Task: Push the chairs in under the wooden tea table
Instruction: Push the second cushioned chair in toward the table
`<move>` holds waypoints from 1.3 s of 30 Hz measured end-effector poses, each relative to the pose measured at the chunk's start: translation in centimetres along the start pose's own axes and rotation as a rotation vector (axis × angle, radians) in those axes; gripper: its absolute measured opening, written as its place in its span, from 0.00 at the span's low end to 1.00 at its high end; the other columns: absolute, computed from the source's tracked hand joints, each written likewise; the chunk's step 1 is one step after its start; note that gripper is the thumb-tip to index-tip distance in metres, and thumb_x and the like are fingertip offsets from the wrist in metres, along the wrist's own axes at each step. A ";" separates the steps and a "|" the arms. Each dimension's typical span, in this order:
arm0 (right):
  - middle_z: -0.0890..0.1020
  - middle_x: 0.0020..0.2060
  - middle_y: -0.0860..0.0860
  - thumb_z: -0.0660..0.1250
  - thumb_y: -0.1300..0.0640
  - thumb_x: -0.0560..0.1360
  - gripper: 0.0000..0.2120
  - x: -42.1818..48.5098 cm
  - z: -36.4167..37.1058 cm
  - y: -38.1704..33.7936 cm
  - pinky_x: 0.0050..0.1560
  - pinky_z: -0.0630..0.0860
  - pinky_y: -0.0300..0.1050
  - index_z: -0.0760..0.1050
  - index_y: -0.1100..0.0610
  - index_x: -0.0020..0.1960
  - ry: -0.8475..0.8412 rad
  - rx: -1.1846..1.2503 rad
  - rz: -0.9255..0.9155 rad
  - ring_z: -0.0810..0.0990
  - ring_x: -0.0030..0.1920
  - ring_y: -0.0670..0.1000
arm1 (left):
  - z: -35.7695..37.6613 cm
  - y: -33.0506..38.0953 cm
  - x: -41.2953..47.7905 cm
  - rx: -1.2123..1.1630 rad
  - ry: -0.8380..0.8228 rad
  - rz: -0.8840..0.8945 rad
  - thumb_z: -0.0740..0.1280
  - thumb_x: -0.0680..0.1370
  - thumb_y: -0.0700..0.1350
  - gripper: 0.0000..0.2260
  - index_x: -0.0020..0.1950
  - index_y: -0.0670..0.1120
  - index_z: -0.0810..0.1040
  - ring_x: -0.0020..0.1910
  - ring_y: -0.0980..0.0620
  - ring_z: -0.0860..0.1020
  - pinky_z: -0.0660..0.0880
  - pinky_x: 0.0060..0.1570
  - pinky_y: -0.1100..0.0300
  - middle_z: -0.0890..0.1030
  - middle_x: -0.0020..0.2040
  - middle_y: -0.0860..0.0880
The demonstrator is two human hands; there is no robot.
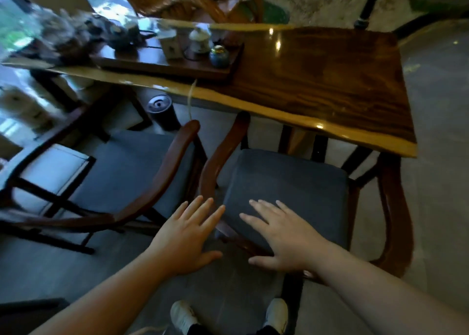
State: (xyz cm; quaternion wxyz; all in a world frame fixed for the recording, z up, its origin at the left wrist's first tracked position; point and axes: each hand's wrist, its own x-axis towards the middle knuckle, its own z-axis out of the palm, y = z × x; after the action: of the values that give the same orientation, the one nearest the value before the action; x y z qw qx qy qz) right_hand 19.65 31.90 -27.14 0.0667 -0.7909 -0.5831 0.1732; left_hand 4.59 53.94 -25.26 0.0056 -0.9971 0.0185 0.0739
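A glossy wooden tea table runs across the upper middle of the head view. Directly before me stands a wooden armchair with a grey seat cushion, its front part under the table's near edge. A second grey-cushioned armchair stands to its left, further out from the table. My left hand hovers flat with fingers spread over the near chair's curved back rail. My right hand is spread above the same rail, its fingers over the cushion. Neither hand grips anything.
A dark tea tray with a lidded cup, a small round jar and other tea ware lies on the table's left half. A black cylindrical bin stands on the floor under the table. My white shoes show at the bottom.
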 end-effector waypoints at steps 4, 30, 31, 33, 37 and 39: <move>0.50 0.81 0.57 0.59 0.29 0.74 0.43 5.2 -1.4 -4.4 0.73 0.38 0.56 0.45 0.45 0.80 0.058 -0.127 -0.070 0.47 0.80 0.58 | -0.8 -5.1 -4.0 0.051 0.038 -0.085 0.54 0.72 0.71 0.40 0.76 0.52 0.44 0.74 0.42 0.49 0.50 0.69 0.42 0.57 0.76 0.42; 0.50 0.81 0.49 0.60 0.30 0.74 0.42 30.0 3.8 -21.9 0.75 0.40 0.47 0.47 0.42 0.80 -0.121 0.141 -0.075 0.46 0.80 0.49 | 0.6 -35.2 -21.0 0.098 -0.166 -0.334 0.66 0.69 0.68 0.43 0.76 0.50 0.54 0.73 0.39 0.55 0.53 0.70 0.40 0.61 0.75 0.41; 0.50 0.81 0.49 0.61 0.30 0.74 0.42 31.0 4.0 -22.2 0.75 0.40 0.47 0.47 0.42 0.80 -0.135 0.143 -0.092 0.46 0.80 0.49 | 0.6 -36.1 -21.1 0.106 -0.188 -0.326 0.65 0.70 0.68 0.43 0.77 0.50 0.53 0.74 0.39 0.53 0.50 0.70 0.40 0.60 0.75 0.41; 0.50 0.81 0.50 0.62 0.30 0.74 0.43 32.7 4.4 -23.0 0.74 0.38 0.47 0.47 0.42 0.80 -0.158 0.148 -0.125 0.46 0.80 0.50 | 0.9 -37.9 -21.4 0.111 -0.218 -0.318 0.62 0.71 0.69 0.42 0.77 0.51 0.48 0.75 0.40 0.49 0.47 0.71 0.40 0.56 0.77 0.42; 0.49 0.81 0.50 0.63 0.30 0.73 0.43 35.5 4.6 -24.9 0.73 0.36 0.46 0.47 0.43 0.80 -0.213 0.167 -0.154 0.46 0.80 0.50 | 1.8 -41.9 -22.4 0.080 -0.244 -0.283 0.60 0.70 0.71 0.43 0.77 0.53 0.47 0.75 0.40 0.48 0.44 0.70 0.40 0.55 0.77 0.42; 0.49 0.81 0.50 0.64 0.31 0.73 0.44 36.5 4.8 -25.9 0.73 0.37 0.45 0.48 0.44 0.80 -0.240 0.202 -0.137 0.47 0.80 0.50 | 2.2 -43.8 -22.9 0.069 -0.274 -0.267 0.61 0.68 0.73 0.44 0.77 0.52 0.52 0.74 0.40 0.52 0.48 0.69 0.39 0.59 0.76 0.42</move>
State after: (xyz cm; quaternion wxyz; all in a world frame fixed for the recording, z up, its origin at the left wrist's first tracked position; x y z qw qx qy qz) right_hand 4.19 73.99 -30.80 0.0877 -0.7122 -0.6190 0.3191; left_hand -16.75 98.60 -23.68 0.0521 -0.9705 -0.1124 0.2067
